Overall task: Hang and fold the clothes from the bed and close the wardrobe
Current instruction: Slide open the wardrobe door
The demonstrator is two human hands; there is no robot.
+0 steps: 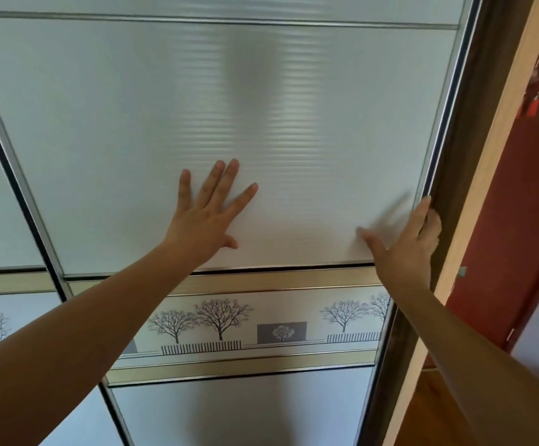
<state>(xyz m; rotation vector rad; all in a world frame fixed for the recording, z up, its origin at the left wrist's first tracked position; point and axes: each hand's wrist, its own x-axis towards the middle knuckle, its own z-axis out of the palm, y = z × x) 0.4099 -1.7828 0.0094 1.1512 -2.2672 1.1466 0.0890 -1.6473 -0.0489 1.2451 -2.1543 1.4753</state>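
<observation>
So, head view, one line per thing:

Wardrobe door (133, 101): frosted ribbed sliding panel, fills most of the frame, metal-trimmed, right edge right up against the dark wardrobe frame (474, 156), looks pretty much shut.

Left hand (207, 214): flat on the panel, palm down, fingers spread wide, gripping nothing, just pressed against the frosted surface above the lower metal rail.

Right hand (406, 243): blurry, over at the door's right edge, thumb out across the panel, fingers curled around the metal edge strip where it meets the frame; loosely hooked rather than clenched, hard to say more through the blur.

Tree band (229, 320): decorative strip with bare trees and little fences, runs across the door below both hands, gold trim above and below.

Neighbouring door (1, 204): same frosted style, off to the left, overlapped behind a metal upright.

Red wall (519, 188): right of the pale wooden side panel (487, 175), red tassel ornament (538, 78) hanging up top.

Clothes and bed: out of shot.
</observation>
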